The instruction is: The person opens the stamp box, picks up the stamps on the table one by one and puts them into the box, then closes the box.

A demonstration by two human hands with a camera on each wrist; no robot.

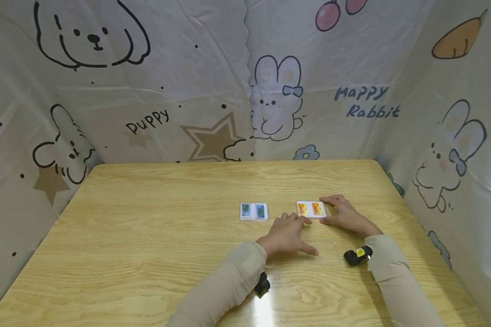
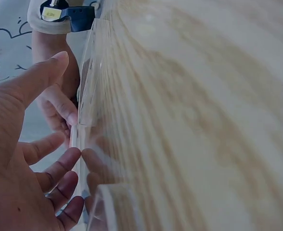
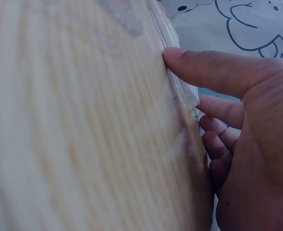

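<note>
A small flat stack of white-edged cards with orange pictures (image 1: 311, 209) lies on the table. My right hand (image 1: 345, 215) is at its right end, thumb at the near corner and index finger at the far corner, pinching it. In the right wrist view, the thumb (image 3: 194, 65) presses the stack's edge. My left hand (image 1: 287, 235) hovers just left and in front of these cards, thumb spread wide from the fingers, palm holding nothing. Left of it lies a second stack of cards with blue-green pictures (image 1: 253, 211).
A clear plastic case (image 2: 94, 72) lies on the wood-grain table (image 1: 147, 227), between the forearms in the head view. Another clear piece (image 2: 110, 207) shows below it in the left wrist view. Printed cloth (image 1: 212, 91) stands along the table's back and sides.
</note>
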